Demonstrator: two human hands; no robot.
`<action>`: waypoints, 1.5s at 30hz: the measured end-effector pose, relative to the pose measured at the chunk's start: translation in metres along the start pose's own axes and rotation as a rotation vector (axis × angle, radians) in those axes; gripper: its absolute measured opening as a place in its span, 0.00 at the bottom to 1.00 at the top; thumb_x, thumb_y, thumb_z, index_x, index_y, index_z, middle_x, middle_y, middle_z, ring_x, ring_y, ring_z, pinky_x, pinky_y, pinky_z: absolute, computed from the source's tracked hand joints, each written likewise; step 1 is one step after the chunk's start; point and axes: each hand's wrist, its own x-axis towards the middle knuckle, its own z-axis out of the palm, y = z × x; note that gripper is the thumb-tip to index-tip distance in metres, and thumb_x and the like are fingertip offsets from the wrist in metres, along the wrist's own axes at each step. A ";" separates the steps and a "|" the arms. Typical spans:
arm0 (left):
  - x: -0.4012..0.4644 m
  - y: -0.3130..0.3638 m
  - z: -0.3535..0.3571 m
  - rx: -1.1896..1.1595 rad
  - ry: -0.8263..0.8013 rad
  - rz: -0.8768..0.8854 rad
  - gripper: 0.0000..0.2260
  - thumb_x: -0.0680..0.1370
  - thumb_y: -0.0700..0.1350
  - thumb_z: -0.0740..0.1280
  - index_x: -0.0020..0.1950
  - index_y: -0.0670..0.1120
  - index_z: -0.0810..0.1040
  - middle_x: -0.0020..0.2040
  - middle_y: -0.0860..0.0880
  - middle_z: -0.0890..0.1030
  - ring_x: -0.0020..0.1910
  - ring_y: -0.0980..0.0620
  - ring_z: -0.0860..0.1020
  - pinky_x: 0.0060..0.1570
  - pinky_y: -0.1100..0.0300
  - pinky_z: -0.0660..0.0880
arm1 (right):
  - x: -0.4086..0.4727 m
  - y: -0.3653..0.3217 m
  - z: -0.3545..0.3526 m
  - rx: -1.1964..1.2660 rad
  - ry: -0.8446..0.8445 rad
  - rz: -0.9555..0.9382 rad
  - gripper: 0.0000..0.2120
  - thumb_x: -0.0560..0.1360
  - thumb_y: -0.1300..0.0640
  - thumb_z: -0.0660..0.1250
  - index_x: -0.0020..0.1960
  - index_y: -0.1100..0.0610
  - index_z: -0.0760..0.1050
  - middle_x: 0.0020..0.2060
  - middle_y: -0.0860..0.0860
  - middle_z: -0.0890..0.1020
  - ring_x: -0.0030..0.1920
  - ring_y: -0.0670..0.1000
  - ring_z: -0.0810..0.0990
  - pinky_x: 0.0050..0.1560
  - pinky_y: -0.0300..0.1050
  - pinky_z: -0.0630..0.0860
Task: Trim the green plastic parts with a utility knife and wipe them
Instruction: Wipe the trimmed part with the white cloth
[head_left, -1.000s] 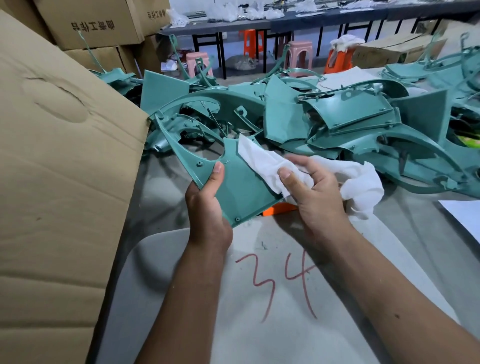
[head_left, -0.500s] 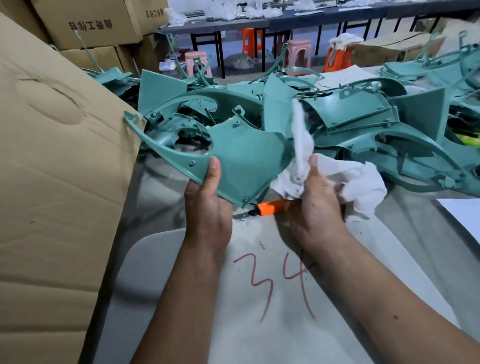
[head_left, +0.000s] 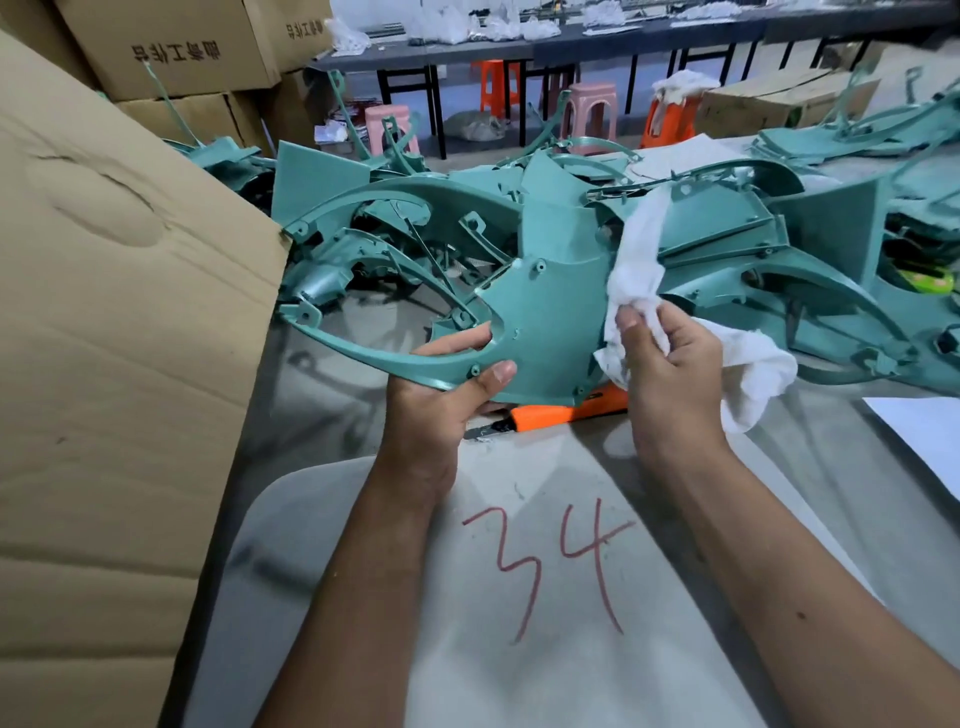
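Tilted flatter since before, green part (head_left: 550, 317) sits in left hand's (head_left: 441, 395) grip; right hand (head_left: 670, 369) bunches white cloth (head_left: 639, 260).

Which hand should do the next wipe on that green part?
Right. The right hand already grips the white rag, which lies against the green part. The left hand is busy holding that part up by its lower edge.

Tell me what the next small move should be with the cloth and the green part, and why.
Probably bring the white cloth back onto the green part and wipe: the right hand grips it beside the part, the left hand holds the part up, and the utility knife lies on the table.
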 end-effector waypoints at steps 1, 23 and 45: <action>0.000 0.000 0.001 -0.019 0.025 0.003 0.17 0.67 0.39 0.76 0.55 0.46 0.83 0.51 0.43 0.87 0.50 0.43 0.86 0.46 0.57 0.83 | -0.001 0.001 0.002 0.064 -0.077 0.045 0.09 0.83 0.53 0.66 0.54 0.58 0.82 0.44 0.52 0.87 0.46 0.51 0.85 0.48 0.52 0.82; -0.003 0.007 -0.001 -0.295 -0.377 -0.107 0.27 0.73 0.31 0.70 0.71 0.44 0.75 0.64 0.39 0.81 0.63 0.36 0.80 0.59 0.49 0.79 | -0.007 -0.006 0.014 0.057 -0.018 0.141 0.29 0.80 0.43 0.65 0.47 0.72 0.75 0.40 0.72 0.80 0.39 0.55 0.77 0.41 0.60 0.77; -0.009 0.012 0.001 0.001 -0.592 -0.257 0.21 0.68 0.37 0.77 0.61 0.42 0.83 0.46 0.43 0.82 0.33 0.46 0.83 0.32 0.58 0.80 | 0.006 -0.014 -0.001 0.557 0.056 0.571 0.14 0.81 0.62 0.67 0.63 0.70 0.77 0.56 0.66 0.83 0.58 0.67 0.82 0.66 0.65 0.76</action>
